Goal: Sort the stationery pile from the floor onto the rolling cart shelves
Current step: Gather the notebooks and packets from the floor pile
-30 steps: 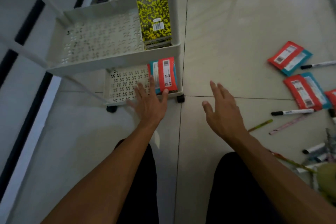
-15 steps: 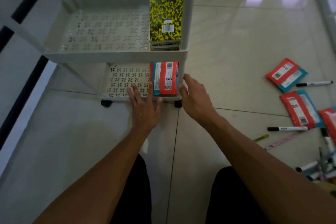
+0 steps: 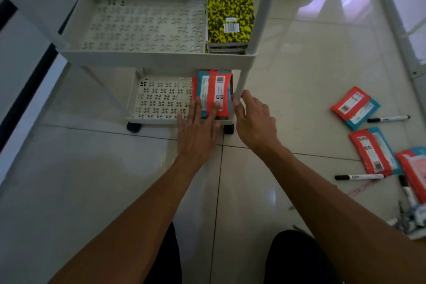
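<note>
— Pale glossy tile is under everything, right? Where does your floor (image 3: 311, 64) meet the cart?

— Your white rolling cart (image 3: 156, 56) stands on it at the upper left, on black castors. Its middle shelf (image 3: 143, 27) is a perforated tray, and a stack of yellow-and-black notebooks (image 3: 229, 14) lies flat in its right end, barcode up. Below it the bottom shelf (image 3: 161, 101) carries a pile of red-and-teal packets (image 3: 214, 90) at its right end, beside the corner post (image 3: 244, 76).

— And your hands?

— Your left hand (image 3: 197, 131) lies over the front rim of the bottom shelf with its fingers spread and straight; two fingertips rest on the near end of the red-and-teal packets. It grasps nothing. Your right hand (image 3: 254, 120) is at the corner post, fingers bent toward it and the thumb near the shelf's corner; you cannot tell from here whether they truly clasp the post or only touch it.

— What is left on the floor?

— To your right, well apart from the cart, lie more loose packets (image 3: 355, 106) in the same red and teal, then two black-capped markers (image 3: 388, 119), and at the frame's edge a jumble of small stationery (image 3: 410, 217) too blurred to name.
</note>
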